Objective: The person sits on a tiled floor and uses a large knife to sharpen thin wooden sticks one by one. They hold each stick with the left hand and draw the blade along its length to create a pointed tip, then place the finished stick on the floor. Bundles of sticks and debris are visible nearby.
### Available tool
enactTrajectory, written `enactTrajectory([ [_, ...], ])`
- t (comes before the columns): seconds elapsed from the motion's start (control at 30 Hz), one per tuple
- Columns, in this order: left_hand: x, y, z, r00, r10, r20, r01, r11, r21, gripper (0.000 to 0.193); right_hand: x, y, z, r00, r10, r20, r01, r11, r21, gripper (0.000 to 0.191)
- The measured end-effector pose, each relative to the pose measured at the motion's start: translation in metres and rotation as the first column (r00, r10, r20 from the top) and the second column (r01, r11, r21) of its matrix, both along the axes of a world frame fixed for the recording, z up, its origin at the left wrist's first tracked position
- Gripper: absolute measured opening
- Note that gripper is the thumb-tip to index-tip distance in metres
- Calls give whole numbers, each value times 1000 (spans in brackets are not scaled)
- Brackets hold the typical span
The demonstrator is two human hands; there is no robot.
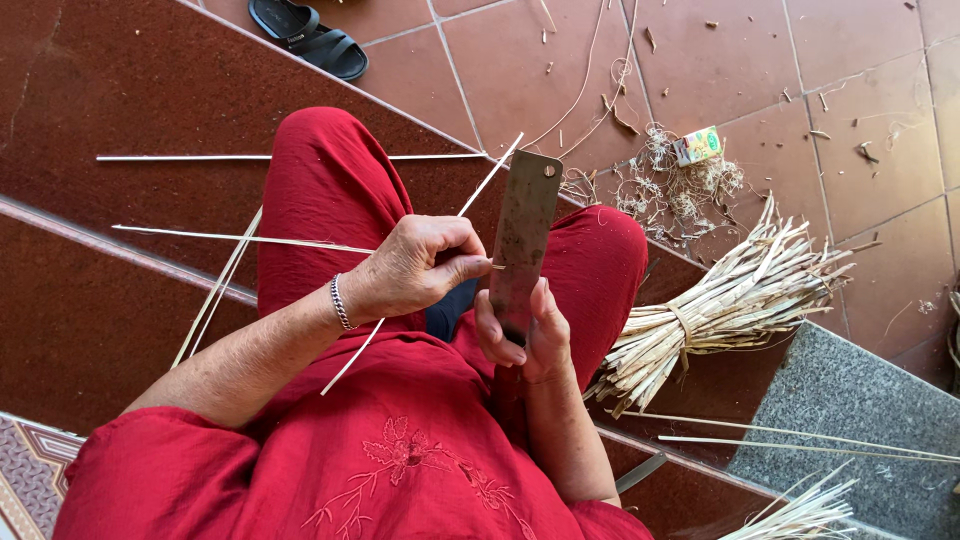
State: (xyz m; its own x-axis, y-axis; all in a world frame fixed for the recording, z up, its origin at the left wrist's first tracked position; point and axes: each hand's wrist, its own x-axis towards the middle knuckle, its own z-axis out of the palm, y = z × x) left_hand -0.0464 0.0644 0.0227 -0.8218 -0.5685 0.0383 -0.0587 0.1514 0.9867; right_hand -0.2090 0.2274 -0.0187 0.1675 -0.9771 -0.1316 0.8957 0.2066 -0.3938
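My right hand (520, 335) grips the handle end of a broad flat cleaver blade (522, 235), held upright over my lap. My left hand (418, 265) pinches a thin pale bamboo strip (240, 238) against the blade's edge; the strip runs out to the left. A second thin strip (490, 175) crosses under the left hand, from upper right down to the lap. I sit on dark red steps in red clothes, with a bracelet on the left wrist.
A tied bundle of split bamboo sticks (725, 305) lies right of my knee. Loose strips (215, 290) rest on the steps at left. Shavings (675, 190) and a small green box (698, 145) litter the tile floor. A black sandal (310, 38) is at the top.
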Motion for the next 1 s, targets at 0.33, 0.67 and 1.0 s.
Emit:
enactTrajectory([
  [0.33, 7, -12, -2, 997, -70, 23, 66, 988, 139, 13, -1, -4, 14, 995, -45, -90, 45, 999, 4, 66],
  [0.67, -2, -6, -1, 999, 8, 41, -7, 1000, -23, 16, -10, -5, 2, 1000, 30, 9, -30, 1000, -2, 71],
  [1.0, -4, -2, -5, 998, 13, 65, -14, 1000, 11, 15, -6, -9, 6, 999, 21, 34, -22, 999, 35, 70],
])
